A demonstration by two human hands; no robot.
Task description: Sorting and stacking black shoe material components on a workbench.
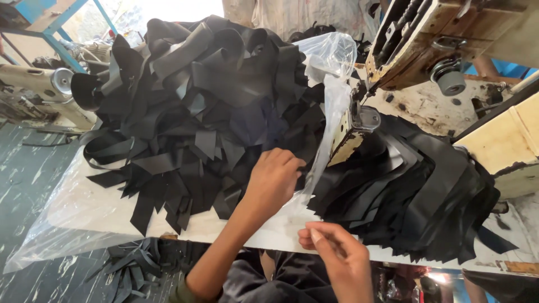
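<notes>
A big heap of black strips (196,106) lies on a clear plastic sheet (78,219) spread over the table. My left hand (273,179) reaches into the near edge of the heap, fingers curled around black strips there. My right hand (331,247) hovers at the table's front edge with fingertips pinched together; I cannot make out anything between them. A second, flatter stack of black pieces (415,196) lies to the right, beside the sewing machine (426,39).
A bunched clear plastic bag (331,62) hangs by the machine's needle area (359,120). More black scraps (135,269) lie on the floor at lower left. Another sewing machine (39,84) stands at far left, with a blue frame (56,33) behind.
</notes>
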